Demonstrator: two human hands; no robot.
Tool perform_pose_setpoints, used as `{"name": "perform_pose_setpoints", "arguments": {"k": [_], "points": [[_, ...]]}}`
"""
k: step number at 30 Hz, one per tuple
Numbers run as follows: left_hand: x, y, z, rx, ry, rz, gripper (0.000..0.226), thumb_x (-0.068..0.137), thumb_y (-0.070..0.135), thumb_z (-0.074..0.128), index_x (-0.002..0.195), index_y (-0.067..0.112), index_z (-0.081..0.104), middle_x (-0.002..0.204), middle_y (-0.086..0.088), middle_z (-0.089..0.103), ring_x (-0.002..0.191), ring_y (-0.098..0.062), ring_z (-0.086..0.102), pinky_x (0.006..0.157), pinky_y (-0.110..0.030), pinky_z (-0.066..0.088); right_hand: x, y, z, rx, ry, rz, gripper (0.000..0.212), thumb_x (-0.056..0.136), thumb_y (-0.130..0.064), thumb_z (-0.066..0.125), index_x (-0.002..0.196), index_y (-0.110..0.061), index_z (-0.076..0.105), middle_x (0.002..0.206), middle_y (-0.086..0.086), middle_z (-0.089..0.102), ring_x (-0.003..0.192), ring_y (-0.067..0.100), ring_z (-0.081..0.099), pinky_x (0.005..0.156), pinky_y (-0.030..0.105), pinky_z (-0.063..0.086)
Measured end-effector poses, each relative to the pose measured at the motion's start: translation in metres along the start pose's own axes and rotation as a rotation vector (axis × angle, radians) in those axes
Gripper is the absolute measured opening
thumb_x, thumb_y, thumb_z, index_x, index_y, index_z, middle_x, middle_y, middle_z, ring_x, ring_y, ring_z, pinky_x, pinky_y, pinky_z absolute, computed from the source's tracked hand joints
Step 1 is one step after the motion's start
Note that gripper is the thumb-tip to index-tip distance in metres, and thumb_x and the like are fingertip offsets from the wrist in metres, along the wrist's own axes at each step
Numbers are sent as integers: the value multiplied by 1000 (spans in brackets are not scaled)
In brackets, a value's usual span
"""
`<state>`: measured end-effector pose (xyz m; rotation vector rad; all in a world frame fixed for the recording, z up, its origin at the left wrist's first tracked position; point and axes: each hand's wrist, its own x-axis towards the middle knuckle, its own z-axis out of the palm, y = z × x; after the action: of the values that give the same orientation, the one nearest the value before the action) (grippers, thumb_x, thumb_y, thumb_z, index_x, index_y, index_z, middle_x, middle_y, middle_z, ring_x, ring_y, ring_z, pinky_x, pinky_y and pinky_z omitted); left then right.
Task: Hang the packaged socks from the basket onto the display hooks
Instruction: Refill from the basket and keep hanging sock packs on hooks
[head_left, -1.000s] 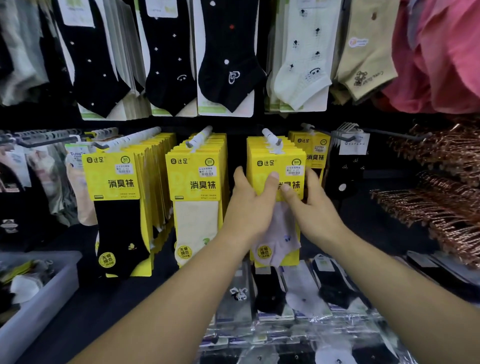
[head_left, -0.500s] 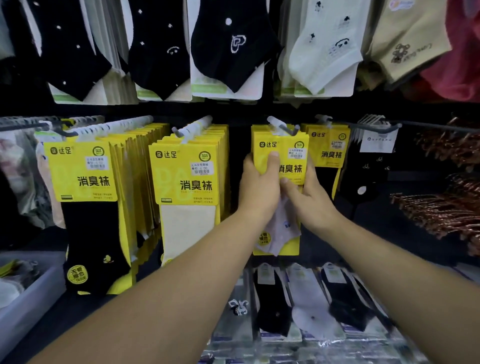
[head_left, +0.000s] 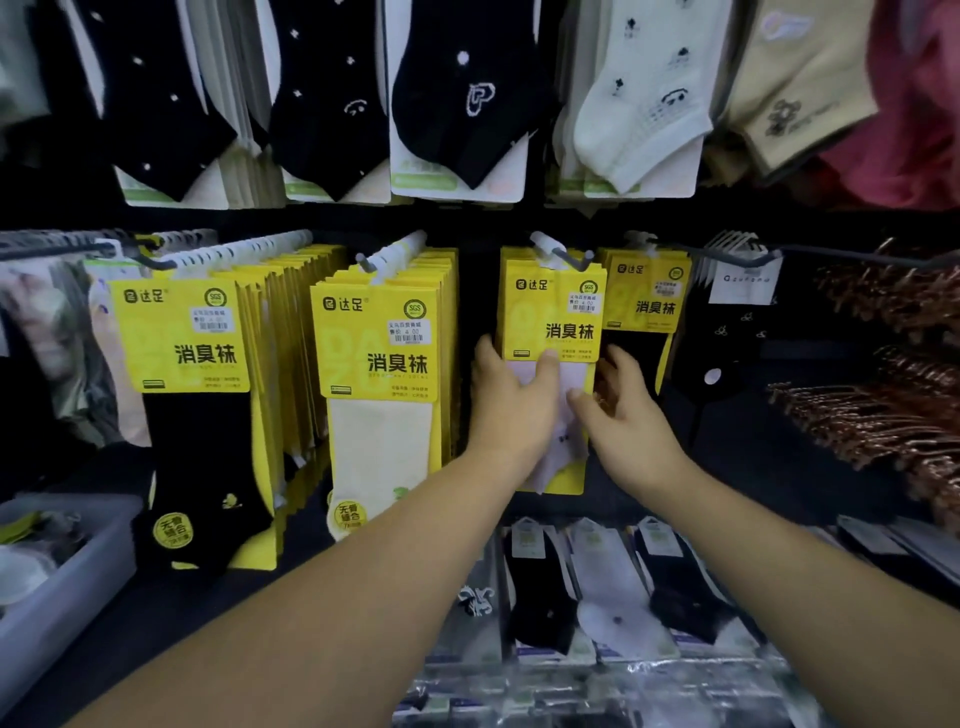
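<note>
Now the pack (head_left: 556, 322) hangs on its hook (head_left: 563, 255). My left hand (head_left: 511, 410) pinches its left edge, thumb in front; my right hand (head_left: 631, 415) is loosely spread beside it. Next, I'd judge: release, then reach to the basket (head_left: 67, 597).

The yellow-carded sock pack (head_left: 551, 319), holding a pale lilac sock, hangs upright from the grey display hook (head_left: 569, 257).

One head-worn wide-angle view faces the display wall (head_left: 483, 221) straight on, tilted slightly down, at arm's reach. The yellow sock pack (head_left: 550, 322) lies just right of centre; the left hand (head_left: 511, 410) and right hand (head_left: 631, 431) enter the frame from below it.
</note>
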<state>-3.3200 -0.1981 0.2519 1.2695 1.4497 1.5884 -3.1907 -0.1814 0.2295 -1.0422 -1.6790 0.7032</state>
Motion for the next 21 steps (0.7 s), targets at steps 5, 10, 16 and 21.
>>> {"name": "perform_pose_setpoints", "arguments": {"k": [5,10,16,21], "points": [[-70,-5,-23,135,-85,35,58,105,24,56,158,18,32,138,8,55,120,-12,56,92,-16,45,-69,5,-6,-114,-8,64,16,99,-29,60,113,-37,55,106,-27,59,97,-16,57,72,4,43],[-154,-42,-61,284,-307,-64,57,109,35,54,160,23,34,128,10,64,108,8,63,88,-15,48,-163,10,2,-211,-105,156,14,100,-21,59,89,-28,61,81,-7,64,74,3,59,62,13,42],[-235,-131,-154,599,-291,-308,30,105,18,57,133,9,59,96,-7,68,91,-30,69,81,-45,55,-288,39,42,-221,-363,379,16,100,-14,59,87,-22,63,78,-5,60,68,-2,54,61,13,39],[-281,-206,-231,882,-121,-498,48,100,25,66,141,4,54,138,-20,53,134,-41,49,108,-49,45,-361,81,93,-283,-587,518,17,96,-11,62,85,-22,68,81,-13,66,75,-1,61,71,18,45]]}}
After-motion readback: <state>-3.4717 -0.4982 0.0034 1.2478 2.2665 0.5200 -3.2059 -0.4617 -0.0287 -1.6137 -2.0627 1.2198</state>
